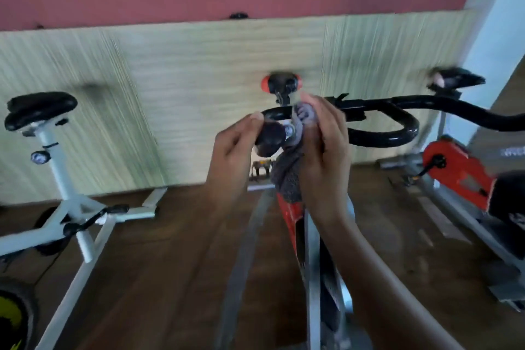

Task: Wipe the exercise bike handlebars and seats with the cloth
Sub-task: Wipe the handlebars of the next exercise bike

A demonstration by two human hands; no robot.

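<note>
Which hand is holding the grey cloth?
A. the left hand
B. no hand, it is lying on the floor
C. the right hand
C: the right hand is curled round the grey cloth up at the black handlebars, while the left hand grips a black knob instead.

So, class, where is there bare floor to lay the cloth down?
Wooden floor between the white bike and the red bike frame, and right of that frame. Crowded: the handlebar, with left hand gripping black knob, right hand holding cloth.
</note>
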